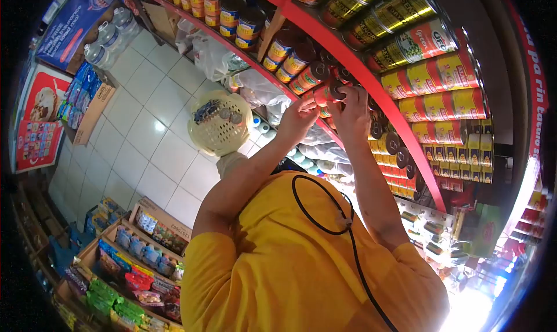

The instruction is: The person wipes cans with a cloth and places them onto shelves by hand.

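A small red-labelled can (322, 95) is between my hands at the front of the red-edged shelf. My left hand (298, 121) reaches it from the left, its fingers closed on the can's near side. Around the can's other end, my right hand (353, 113) has its fingers curled, hiding part of it. Stacked cans with orange and blue labels (288, 59) stand just beyond my fingers. Below my left forearm is a pale yellow perforated basket (203, 140) holding dark packets and some small roundish items.
The upper shelf holds rows of yellow-and-red cans (432, 77) and large golden cans (389, 13). White plastic bags (210, 56) sit under the lower shelf. Snack boxes (139, 256) stand at lower left. Water bottles (110, 36) stand across the tiled floor (136, 152). A black cable (362, 274) crosses my shirt.
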A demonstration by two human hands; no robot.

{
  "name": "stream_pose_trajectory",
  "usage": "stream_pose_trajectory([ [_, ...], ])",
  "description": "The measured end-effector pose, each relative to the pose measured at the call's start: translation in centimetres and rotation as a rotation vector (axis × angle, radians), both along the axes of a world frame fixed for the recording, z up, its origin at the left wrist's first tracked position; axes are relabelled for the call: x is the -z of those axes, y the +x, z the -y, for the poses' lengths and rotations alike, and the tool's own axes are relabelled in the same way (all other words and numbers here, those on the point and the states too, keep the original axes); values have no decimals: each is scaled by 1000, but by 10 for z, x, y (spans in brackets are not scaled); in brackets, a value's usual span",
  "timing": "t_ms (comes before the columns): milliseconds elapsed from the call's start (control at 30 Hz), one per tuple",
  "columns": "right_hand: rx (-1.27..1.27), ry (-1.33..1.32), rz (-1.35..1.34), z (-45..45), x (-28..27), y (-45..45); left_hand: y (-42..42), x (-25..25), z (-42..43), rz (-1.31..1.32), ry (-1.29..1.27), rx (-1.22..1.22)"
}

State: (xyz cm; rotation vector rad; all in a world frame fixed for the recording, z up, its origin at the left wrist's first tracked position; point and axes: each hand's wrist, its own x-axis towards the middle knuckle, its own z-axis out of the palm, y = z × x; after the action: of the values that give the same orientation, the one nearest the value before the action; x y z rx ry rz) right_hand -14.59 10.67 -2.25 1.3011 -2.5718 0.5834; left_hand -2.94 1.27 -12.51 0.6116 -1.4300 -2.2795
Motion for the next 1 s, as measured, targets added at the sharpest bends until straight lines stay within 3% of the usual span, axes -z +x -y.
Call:
stream_pose_trajectory([
  [233,-19,30,-251,7,-5,-2,-4,11,-6,4,-77,-63],
  [500,21,81,-255,10,-7,-2,-5,16,-6,60,-226,0],
  [767,-23,57,-287,4,2,-7,-11,34,-20,35,-85,-88],
  [900,-82,-8,-291,2,4,-11,-4,19,-18,9,3,-64],
  [1000,-120,-42,-275,2,4,-13,-6,25,-15,16,-75,-17],
])
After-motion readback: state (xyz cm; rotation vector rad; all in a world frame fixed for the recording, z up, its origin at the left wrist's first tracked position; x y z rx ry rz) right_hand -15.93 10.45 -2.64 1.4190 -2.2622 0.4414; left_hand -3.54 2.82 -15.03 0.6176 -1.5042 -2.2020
